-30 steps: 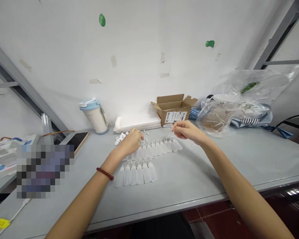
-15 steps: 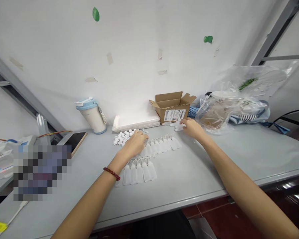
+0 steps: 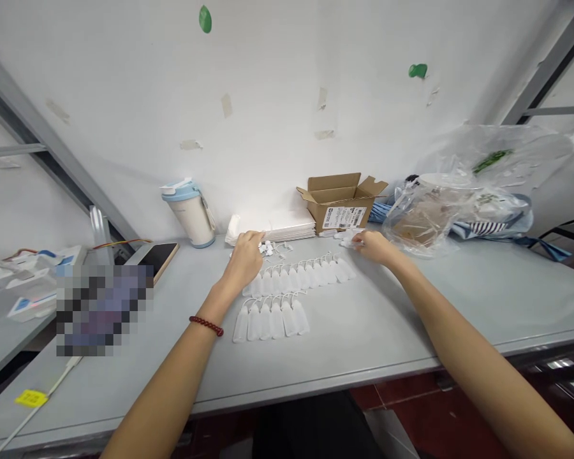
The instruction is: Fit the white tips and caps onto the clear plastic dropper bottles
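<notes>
Two rows of small white bottles (image 3: 265, 322) lie on a grey table (image 3: 363, 344) in front of the cardboard box (image 3: 344, 217), reaching out to its left. A white wall (image 3: 268, 83) rises behind the box, marked with scraps of tape and two green patches. Left of the box come a stack of white sheets (image 3: 287, 227) and a cup (image 3: 191, 220); to its right sit clear plastic bags (image 3: 414, 226).

The bottles' long axes run roughly between wall and person, necks toward the wall; the nearer row fans slightly, and those straight in front of the box lean, necks to the left. They look cloudy and slim, with pale cords curling from the necks (six make up the nearer row).

The right hand (image 3: 374, 247) is at the box's front right corner, fingers drawn narrow beside some whitish pieces (image 3: 347, 237); I cannot tell whether it grips one. The left hand (image 3: 246, 258), left of the box, has its fingers bent close together near small white bits (image 3: 268, 248); whether it holds any, I cannot tell.
</notes>
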